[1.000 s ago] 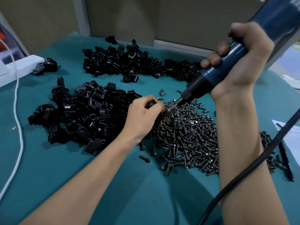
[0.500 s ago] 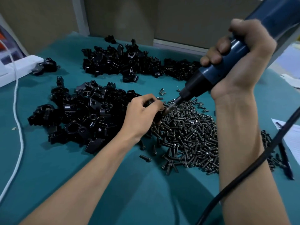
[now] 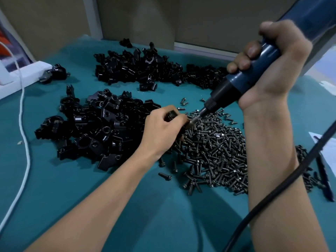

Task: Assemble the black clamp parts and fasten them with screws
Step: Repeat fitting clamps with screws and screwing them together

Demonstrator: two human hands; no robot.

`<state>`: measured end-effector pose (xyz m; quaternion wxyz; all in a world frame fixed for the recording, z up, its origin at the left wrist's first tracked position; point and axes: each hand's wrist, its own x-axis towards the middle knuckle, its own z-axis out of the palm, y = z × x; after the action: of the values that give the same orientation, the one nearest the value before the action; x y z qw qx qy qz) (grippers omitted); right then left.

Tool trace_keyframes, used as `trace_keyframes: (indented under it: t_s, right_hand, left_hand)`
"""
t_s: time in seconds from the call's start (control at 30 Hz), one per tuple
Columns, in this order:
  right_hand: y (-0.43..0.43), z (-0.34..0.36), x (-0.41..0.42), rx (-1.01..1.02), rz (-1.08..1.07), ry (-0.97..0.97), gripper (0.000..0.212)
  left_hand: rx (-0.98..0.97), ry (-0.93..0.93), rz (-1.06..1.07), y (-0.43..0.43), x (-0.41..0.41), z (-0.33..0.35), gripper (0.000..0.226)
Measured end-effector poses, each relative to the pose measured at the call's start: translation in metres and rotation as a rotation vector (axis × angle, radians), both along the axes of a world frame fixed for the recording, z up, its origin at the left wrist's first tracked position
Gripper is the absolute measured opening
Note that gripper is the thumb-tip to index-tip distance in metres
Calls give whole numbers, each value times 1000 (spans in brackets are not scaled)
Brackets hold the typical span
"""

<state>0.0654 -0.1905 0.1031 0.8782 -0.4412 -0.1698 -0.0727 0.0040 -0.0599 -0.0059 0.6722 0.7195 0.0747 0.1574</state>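
Screwdriver tip at clamp in left hand

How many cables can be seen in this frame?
2. A white cable runs down the left side of the view. A black cable sweeps from the bottom edge up to the right edge. Others may lie out of frame.

From here the left hand covers nearly all of the clamp part at the far-left edge of the screw pile, so its shape is unclear. The screwdriver runs off the top edge, and whether its tip sits on a screw is too small to tell. The right forearm hides the pile's right side.
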Motion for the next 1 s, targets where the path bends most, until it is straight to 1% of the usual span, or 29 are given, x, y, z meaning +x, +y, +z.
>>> trace_keyframes:
  t_s: [0.03,0.07,0.17,0.27,0.37,0.57,0.73,0.87,1.0]
  right_hand:
    - [0,6,0,-47,5,11,15]
    - [4,5,-3,-55,-39,29,16]
    - [0,5,4,-23,-126,112,15]
    - [2,2,4,0,-182,140,15]
    - [2,2,6,16,-206,157,16]
    - [2,1,9,56,-153,150,17]
    - [1,-1,9,45,-112,154,16]
    - [3,-1,8,35,-118,128,18]
    - [2,0,5,28,-88,119,17]
  left_hand:
    - [64,-36,62,-1,-1,-1,18]
    - [121,-78,125,-3,-2,-3,19]
    - [274,-220,296,-7,-6,-7,20]
    - [401,-311,402,-10,-8,-9,18]
    - [491,-367,460,-11,-9,-7,16]
    - [528,-398,445,-10,-9,-7,18]
    - [496,-368,410,-7,-8,-7,19]
    - [528,-380,429,-6,-9,-7,18]
    - [451,-357,378,-5,-8,-8,19]
